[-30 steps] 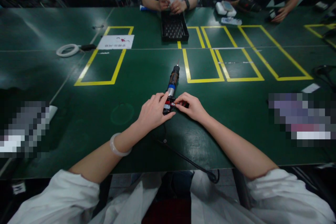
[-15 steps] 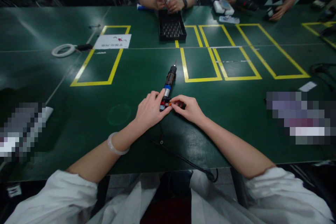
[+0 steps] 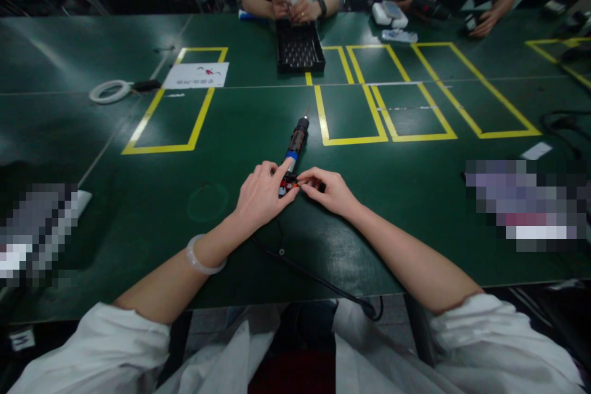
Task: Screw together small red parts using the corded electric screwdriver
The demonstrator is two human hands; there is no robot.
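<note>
An electric screwdriver [image 3: 295, 141] lies on the green table [image 3: 152, 197], its tip pointing away from me. My left hand [image 3: 262, 194] is curled over its near end, fingers wrapped round the red and black base. My right hand [image 3: 330, 189] pinches a small part at that same base from the right side. A black cable [image 3: 318, 280] runs from the tool toward me and drops over the table's near edge.
Yellow tape rectangles [image 3: 166, 129] mark the table. A black tray [image 3: 299, 49] stands at the far side, where another person's hands [image 3: 295, 11] hold a tool. A white tape roll [image 3: 109, 91] and a white sheet [image 3: 197, 75] lie far left.
Both hands keep their grip at the screwdriver's base; only the view has shifted slightly.
</note>
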